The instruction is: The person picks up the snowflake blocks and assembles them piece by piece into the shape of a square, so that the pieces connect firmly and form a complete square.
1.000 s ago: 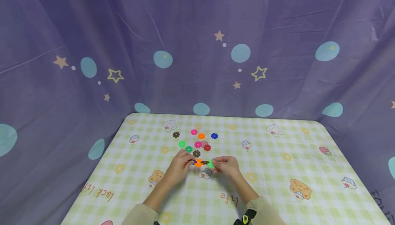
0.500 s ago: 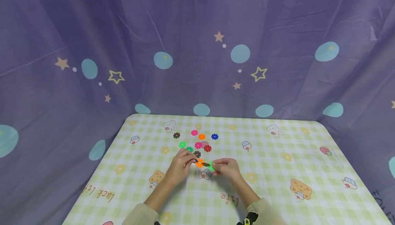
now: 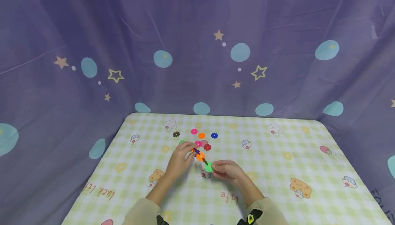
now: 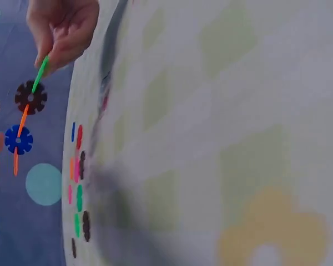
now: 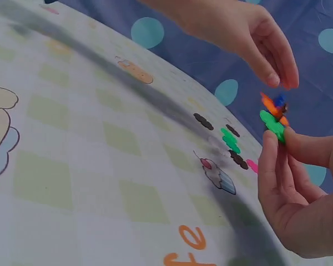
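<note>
My right hand pinches a green notched disc between thumb and fingers. Joined to it in a slanting chain are a brown disc, an orange disc, a blue disc and another orange disc at the far end. The chain is held up above the tablecloth. My left hand hovers at the chain's far end with bent, loose fingers; in the right wrist view a gap shows between its fingertips and the discs. At the left wrist view's edge, its fingers overlap the blue disc's side.
Several loose discs lie beyond the hands, among them a red disc, a blue one, an orange one and a dark brown one. A checked cloth covers the table, with a purple curtain behind.
The chain has swung from nearly level to a slant, its far end away from me. My left hand has loosened its fingers from that end, while the right keeps the green disc.
</note>
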A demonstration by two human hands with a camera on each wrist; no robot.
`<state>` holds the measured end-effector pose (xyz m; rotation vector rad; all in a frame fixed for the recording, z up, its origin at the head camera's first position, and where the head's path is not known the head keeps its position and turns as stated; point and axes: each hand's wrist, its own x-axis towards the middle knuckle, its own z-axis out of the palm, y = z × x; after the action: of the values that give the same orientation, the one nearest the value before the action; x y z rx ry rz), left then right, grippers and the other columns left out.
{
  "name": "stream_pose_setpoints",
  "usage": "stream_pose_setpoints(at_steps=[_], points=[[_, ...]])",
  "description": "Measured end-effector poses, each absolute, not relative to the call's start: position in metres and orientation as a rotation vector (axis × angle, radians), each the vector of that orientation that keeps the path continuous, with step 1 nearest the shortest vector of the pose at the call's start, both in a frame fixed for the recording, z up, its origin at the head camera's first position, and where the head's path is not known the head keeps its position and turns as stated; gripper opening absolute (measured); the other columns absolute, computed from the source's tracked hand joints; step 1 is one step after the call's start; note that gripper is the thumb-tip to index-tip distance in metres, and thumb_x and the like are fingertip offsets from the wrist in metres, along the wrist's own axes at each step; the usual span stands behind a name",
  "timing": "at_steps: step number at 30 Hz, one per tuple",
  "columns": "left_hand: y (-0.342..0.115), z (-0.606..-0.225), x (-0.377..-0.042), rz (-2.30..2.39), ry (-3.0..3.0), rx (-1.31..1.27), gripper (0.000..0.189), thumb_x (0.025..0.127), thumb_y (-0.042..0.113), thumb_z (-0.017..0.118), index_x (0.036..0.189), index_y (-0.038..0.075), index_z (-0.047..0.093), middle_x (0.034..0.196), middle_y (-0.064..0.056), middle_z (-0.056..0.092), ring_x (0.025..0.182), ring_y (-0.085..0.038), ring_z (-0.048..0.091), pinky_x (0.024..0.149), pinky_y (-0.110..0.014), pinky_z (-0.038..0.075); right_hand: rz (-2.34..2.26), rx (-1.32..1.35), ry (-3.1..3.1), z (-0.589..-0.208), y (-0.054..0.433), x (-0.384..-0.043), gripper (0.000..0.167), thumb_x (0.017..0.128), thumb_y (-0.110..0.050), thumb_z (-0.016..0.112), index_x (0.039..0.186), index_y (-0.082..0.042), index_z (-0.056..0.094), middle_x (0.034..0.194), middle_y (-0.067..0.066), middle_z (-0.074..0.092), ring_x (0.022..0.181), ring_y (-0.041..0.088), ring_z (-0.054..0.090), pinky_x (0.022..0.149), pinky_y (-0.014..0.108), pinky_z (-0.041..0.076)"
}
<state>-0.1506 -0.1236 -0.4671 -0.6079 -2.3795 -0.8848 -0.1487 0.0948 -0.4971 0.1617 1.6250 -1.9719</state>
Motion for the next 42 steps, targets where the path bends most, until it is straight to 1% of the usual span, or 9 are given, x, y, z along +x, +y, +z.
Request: stream_pose_setpoints(at_steps=[4, 9, 14, 23, 26, 29, 35, 38, 42], points=[[-0.117, -0.481, -0.137, -1.082, -2.365, -0.403, 0.029, 0.080, 0.007, 0.076, 0.108, 0.006, 0.070, 0.106, -0.006, 0.071, 0.099, -0.020, 0.064, 0.086, -0.034, 0.058, -2.066, 0.166, 1.525, -0.501, 0.090, -0.149, 0.047, 0.091, -0.001, 0.061, 0.132, 0.017, 0.044, 0.086, 0.003, 0.071, 0.080, 0.011, 0.070, 0.080, 0.022, 0.060], [-0.109, -0.497, -0.126, -1.558, -2.451, -0.166, 0.021, 0.084, 0.012, 0.073, 0.102, 0.004, 0.071, 0.094, -0.009, 0.074, 0.081, -0.012, 0.067, 0.071, -0.019, 0.058, -2.110, 0.189, 1.508, -0.505, 0.079, -0.149, 0.049, 0.093, 0.000, 0.058, 0.135, 0.017, 0.040, 0.087, 0.004, 0.070, 0.081, 0.011, 0.070, 0.080, 0.022, 0.060], [-0.108, -0.502, -0.125, -1.803, -2.460, 0.079, 0.020, 0.084, 0.014, 0.073, 0.098, 0.000, 0.072, 0.094, -0.016, 0.074, 0.079, -0.010, 0.069, 0.072, -0.012, 0.056, -2.107, 0.203, 1.538, -0.506, 0.062, -0.147, 0.046, 0.091, -0.001, 0.060, 0.131, 0.017, 0.046, 0.084, 0.004, 0.072, 0.078, 0.010, 0.070, 0.076, 0.020, 0.060], [-0.114, -0.497, -0.127, -1.951, -2.358, 0.411, 0.024, 0.084, 0.010, 0.072, 0.101, -0.007, 0.070, 0.093, -0.019, 0.074, 0.076, -0.010, 0.070, 0.068, -0.017, 0.059, -2.105, 0.129, 1.654, -0.507, 0.044, -0.150, 0.040, 0.088, -0.006, 0.067, 0.123, 0.011, 0.058, 0.089, 0.007, 0.075, 0.078, 0.010, 0.071, 0.073, 0.021, 0.061], [-0.122, -0.493, -0.131, -2.001, -2.296, 0.488, 0.024, 0.085, 0.008, 0.071, 0.102, -0.009, 0.068, 0.087, -0.017, 0.074, 0.073, -0.012, 0.071, 0.068, -0.020, 0.061, -2.046, -0.034, 1.898, -0.508, 0.042, -0.153, 0.033, 0.086, -0.004, 0.069, 0.116, 0.009, 0.063, 0.094, 0.014, 0.074, 0.082, 0.016, 0.072, 0.074, 0.024, 0.061], [-0.134, -0.490, -0.137, -2.044, -2.237, 0.567, 0.023, 0.086, 0.005, 0.069, 0.103, -0.009, 0.067, 0.082, -0.009, 0.073, 0.069, -0.009, 0.069, 0.067, -0.020, 0.061, -1.774, -0.377, 2.336, -0.507, 0.039, -0.156, 0.029, 0.085, 0.000, 0.068, 0.113, 0.005, 0.066, 0.103, 0.017, 0.073, 0.090, 0.023, 0.072, 0.078, 0.027, 0.061], [-0.152, -0.484, -0.146, -2.142, -2.123, 0.609, 0.023, 0.087, 0.001, 0.066, 0.106, -0.012, 0.063, 0.074, -0.002, 0.070, 0.064, -0.007, 0.067, 0.062, -0.018, 0.059, -0.915, -1.164, 2.784, -0.502, 0.030, -0.159, 0.037, 0.088, -0.003, 0.065, 0.124, -0.001, 0.062, 0.128, 0.012, 0.064, 0.122, 0.026, 0.059, 0.107, 0.038, 0.048], [-0.156, -0.481, -0.148, -2.184, -2.099, 0.605, 0.025, 0.087, 0.001, 0.066, 0.108, -0.012, 0.062, 0.073, 0.001, 0.070, 0.064, -0.007, 0.067, 0.062, -0.018, 0.059, -0.691, -1.276, 2.802, -0.504, 0.030, -0.157, 0.033, 0.090, -0.005, 0.063, 0.123, -0.002, 0.063, 0.128, 0.011, 0.064, 0.124, 0.025, 0.057, 0.110, 0.037, 0.046], [-0.158, -0.477, -0.148, -2.200, -2.105, 0.615, 0.027, 0.087, 0.001, 0.067, 0.110, -0.011, 0.062, 0.075, 0.002, 0.071, 0.066, -0.007, 0.068, 0.064, -0.018, 0.060, -0.641, -1.224, 2.839, -0.506, 0.040, -0.154, 0.029, 0.089, -0.005, 0.063, 0.118, -0.003, 0.066, 0.123, 0.008, 0.067, 0.120, 0.023, 0.060, 0.106, 0.035, 0.049]])
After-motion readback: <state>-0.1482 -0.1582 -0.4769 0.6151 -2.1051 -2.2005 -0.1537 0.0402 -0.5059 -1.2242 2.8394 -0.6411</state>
